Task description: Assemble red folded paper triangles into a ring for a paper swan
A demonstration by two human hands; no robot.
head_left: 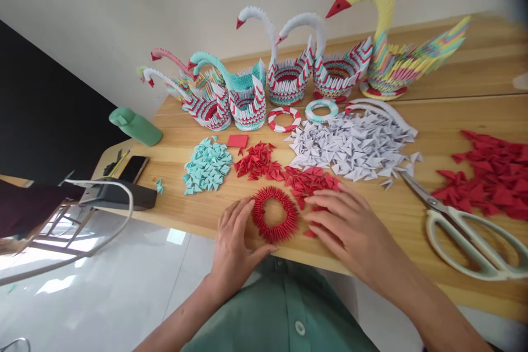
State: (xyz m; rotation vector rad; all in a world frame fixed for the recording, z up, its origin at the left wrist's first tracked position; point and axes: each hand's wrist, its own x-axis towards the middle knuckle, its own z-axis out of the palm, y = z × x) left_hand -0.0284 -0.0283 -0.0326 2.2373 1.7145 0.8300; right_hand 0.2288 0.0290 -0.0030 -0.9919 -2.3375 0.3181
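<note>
A ring of red folded paper triangles (290, 213), spiky round its outer edge, lies on the wooden table near the front edge. My left hand (231, 245) holds it from the left, fingertips at its upper left and thumb at its lower edge. Just right of the ring, my right hand (346, 225) is spread palm down, fingers apart, over a heap of loose red paper triangles (311, 180). A few red pieces show by its fingertips; what lies under the palm is hidden.
Along the wall stand several paper swans (289, 83). Nearer are white triangles (350, 146), light blue triangles (208, 165) and two finished paper rings (322, 111). Scissors (462, 236) and more red triangles (495, 176) lie right. A green bottle (140, 127) and phone (134, 168) are left.
</note>
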